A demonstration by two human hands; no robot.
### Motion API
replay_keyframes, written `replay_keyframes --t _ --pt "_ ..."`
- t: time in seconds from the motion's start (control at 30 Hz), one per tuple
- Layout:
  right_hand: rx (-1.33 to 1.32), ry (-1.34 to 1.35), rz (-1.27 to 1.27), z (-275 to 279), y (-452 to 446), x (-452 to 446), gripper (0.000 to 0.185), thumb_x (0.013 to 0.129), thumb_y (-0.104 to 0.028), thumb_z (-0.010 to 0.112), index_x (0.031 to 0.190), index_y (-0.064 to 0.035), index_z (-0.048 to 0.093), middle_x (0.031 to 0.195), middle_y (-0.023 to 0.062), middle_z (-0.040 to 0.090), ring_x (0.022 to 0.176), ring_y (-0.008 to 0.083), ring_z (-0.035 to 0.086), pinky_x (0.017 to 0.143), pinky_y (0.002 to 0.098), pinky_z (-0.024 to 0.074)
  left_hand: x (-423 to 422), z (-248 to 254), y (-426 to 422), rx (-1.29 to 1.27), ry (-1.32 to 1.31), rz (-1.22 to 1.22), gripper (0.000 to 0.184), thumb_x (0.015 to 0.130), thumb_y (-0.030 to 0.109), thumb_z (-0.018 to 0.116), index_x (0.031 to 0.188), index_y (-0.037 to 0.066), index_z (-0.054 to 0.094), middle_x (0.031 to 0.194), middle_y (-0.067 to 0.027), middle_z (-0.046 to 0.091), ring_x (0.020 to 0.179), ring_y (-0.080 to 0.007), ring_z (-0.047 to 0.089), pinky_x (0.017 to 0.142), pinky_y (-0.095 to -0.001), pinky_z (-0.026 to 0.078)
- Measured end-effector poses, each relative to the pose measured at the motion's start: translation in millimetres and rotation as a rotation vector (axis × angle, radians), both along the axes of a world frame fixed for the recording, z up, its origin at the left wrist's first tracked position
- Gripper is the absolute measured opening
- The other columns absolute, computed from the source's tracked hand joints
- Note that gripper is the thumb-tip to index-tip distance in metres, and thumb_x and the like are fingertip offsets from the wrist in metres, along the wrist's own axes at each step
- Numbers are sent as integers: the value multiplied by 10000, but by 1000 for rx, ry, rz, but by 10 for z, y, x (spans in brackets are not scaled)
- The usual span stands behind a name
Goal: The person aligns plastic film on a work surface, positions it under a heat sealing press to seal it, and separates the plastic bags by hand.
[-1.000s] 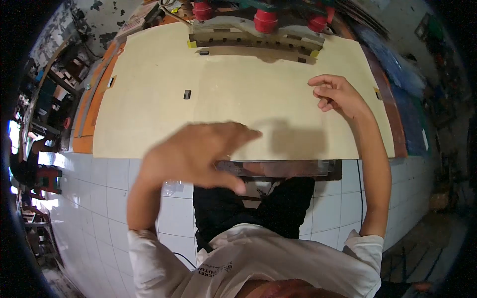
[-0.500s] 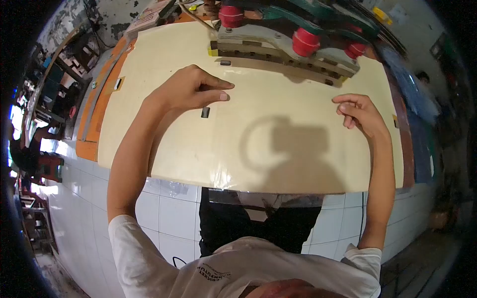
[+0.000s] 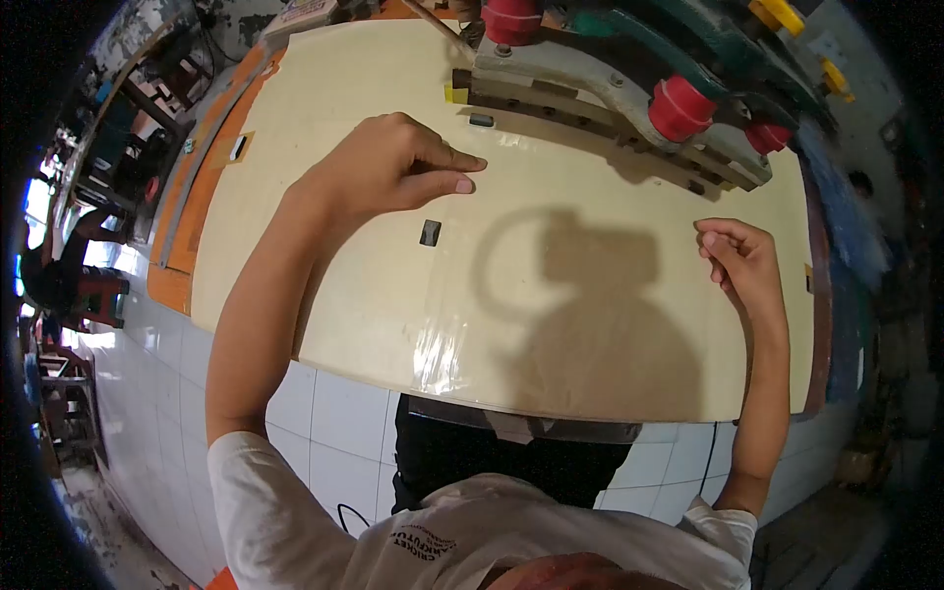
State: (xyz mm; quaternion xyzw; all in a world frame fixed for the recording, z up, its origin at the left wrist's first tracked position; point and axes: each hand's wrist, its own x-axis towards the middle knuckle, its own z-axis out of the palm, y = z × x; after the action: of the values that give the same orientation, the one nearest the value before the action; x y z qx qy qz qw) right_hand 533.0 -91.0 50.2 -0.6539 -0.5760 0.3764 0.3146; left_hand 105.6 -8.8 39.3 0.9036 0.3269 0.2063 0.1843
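My left hand hovers over or rests on a cream sheet. Its index finger and thumb point right with a small gap, while the other fingers are tucked under. My right hand is at the sheet's right side, fingers curled and thumb against them; anything pinched there is too small to make out. Between the hands lies a shiny, clear plastic film, its edges faint. A small dark block sits below my left hand, and another dark block lies near the machine.
A machine head with a long metal bar and red knobs overhangs the far right. An orange board with a metal strip shows along the left. Blue plastic lies at the right edge. A red stool stands at left.
My view has shifted, so the machine appears farther right. The right fingers have drawn closer together, and that hand sits lower in view. Clear plastic formerly hanging at the front left edge no longer shows.
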Motion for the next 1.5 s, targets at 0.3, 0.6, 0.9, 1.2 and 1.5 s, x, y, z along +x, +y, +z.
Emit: replay_keyframes --t 0.3,0.6,0.9,1.2,1.5 --pt "115 -10 -5 -80 -2 -35 193 918 -126 701 1060 3 718 684 -43 581 505 17 451 438 199 340 -2 -16 3 -5 -13 4 318 895 272 702 1070 11 747 789 -174 703 695 -289 671 669 -375 519" --pt "156 -27 -36 -124 24 -48 166 929 -113 694 1043 3 722 641 -51 559 494 23 423 441 203 307 -1 -52 16 -1 -14 5 337 902 293 685 1092 20 741 837 -193 715 736 -310 687 695 -379 529" --pt "160 69 -46 -156 22 -36 159 923 -87 698 1038 22 718 649 -50 555 499 18 404 445 203 292 1 -11 -13 3 -5 13 366 902 316 698 1102 12 739 713 -154 669 567 -225 604 588 -351 486" --pt "183 -24 -66 -153 16 -74 158 923 -57 681 1054 22 718 682 -48 565 510 13 397 449 206 282 0 -20 -29 8 -15 23 378 888 317 723 1118 18 734 722 -161 671 594 -238 616 598 -355 486" --pt "176 -67 -53 -164 25 -54 164 928 -92 688 1048 15 716 669 -57 547 511 12 387 446 205 273 -9 -53 -10 42 34 62 345 876 378 706 1058 92 771 890 -145 745 779 -304 703 728 -379 551"
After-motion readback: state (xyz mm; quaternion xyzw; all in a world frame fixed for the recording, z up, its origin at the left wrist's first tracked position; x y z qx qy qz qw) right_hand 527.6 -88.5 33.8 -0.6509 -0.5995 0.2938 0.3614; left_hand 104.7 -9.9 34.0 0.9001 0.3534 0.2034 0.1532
